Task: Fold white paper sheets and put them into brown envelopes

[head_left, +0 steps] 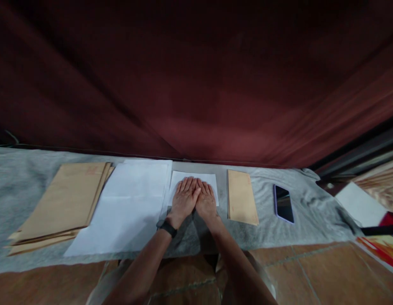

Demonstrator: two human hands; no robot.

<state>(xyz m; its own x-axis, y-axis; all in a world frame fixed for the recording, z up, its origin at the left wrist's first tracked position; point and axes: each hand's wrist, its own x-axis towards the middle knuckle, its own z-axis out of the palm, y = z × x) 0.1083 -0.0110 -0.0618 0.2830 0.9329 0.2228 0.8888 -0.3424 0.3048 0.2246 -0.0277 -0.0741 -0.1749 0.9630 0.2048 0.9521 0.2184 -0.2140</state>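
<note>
Around the grey cloth [21,178]

A stack of brown envelopes [61,203] lies at the left, just beside a stack of white sheets [126,212]. A single brown envelope [241,197] lies right of centre, a purple-edged phone [283,203] further right, face up. A dark red curtain [196,84] hangs behind; the tiled floor [311,275] shows below.

two hands [195,199], one phone [283,203], one lone envelope [242,202]

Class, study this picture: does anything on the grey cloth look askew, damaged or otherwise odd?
Nothing looks damaged or spilled. Both hands, left hand and right hand, lie flat on a small white sheet. The stack of brown envelopes is slightly fanned, its lower edges uneven. The phone and single envelope lie neatly.
</note>
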